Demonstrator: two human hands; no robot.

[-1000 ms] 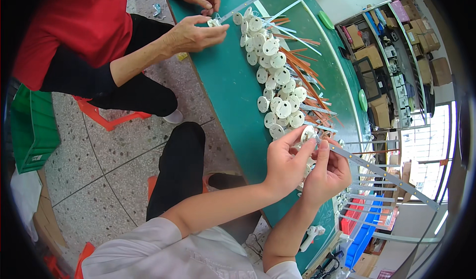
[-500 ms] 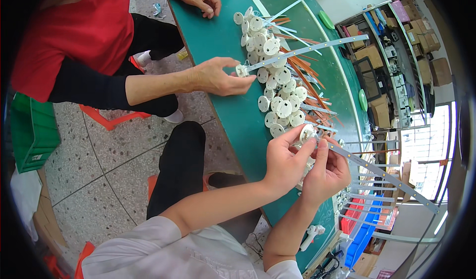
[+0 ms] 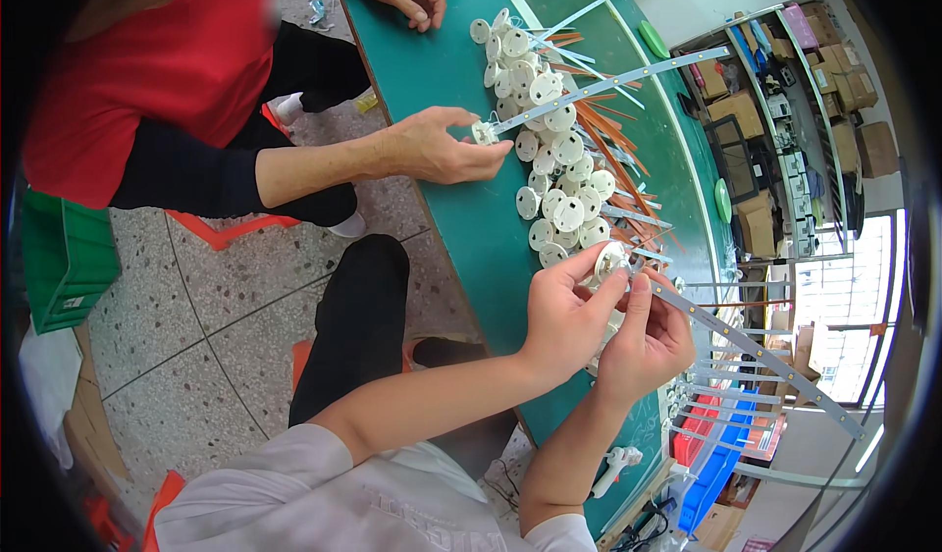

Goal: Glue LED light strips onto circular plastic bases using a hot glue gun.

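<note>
Between thumb and fingers, my left hand grips a white round end cap with its inner side showing. Close beside it, my right hand pinches the near end of a narrow LED strip, right where the strip meets the cap. The strip slants away to the lower right, with small yellowish LEDs along it. My fingers hide the joint itself. Past my hands, many similar white round caps lie heaped on the green table, with pale and orange-brown strips running out behind them.
Across to the left, a co-worker in red rests one hand on the table; the other hand holds a cap with an LED strip. A blue bin and a white fitting are at lower right. Shelves stand behind.
The view has shifted slightly. My hands keep their grip, and the cap and strip have tilted only a little. The co-worker's held strip has barely moved.
</note>
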